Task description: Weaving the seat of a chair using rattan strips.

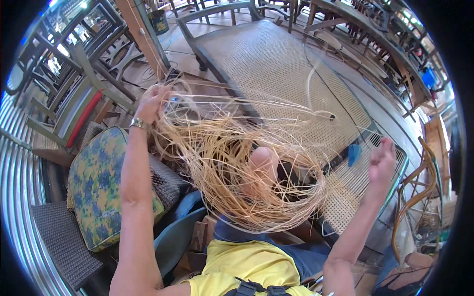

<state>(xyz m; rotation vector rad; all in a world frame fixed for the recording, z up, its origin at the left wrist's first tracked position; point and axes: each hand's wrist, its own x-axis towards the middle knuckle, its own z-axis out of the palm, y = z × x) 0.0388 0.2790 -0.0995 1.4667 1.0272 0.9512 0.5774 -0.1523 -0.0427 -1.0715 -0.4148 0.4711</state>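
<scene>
A big loose tangle of pale cane strands (222, 148) is draped over my lap and around my bare knee (264, 160). At the tangle's upper left end, my left hand (154, 101), with a watch on the wrist, is closed round some of the strands. Several long strands run from there to the right, across a large woven cane panel (276, 59) set in a dark wooden frame. Out to the right, my right hand (383, 160) is raised and closed over the panel's near end; whatever its fingers hold is too small to make out.
At left are a camouflage-patterned cushion (101, 177), a dark woven seat (64, 241) and a wooden chair frame with a red strip (85, 118). A wooden post (143, 39) rises behind my left hand. Curved wooden pieces (419, 187) stand at right. Furniture frames fill the back.
</scene>
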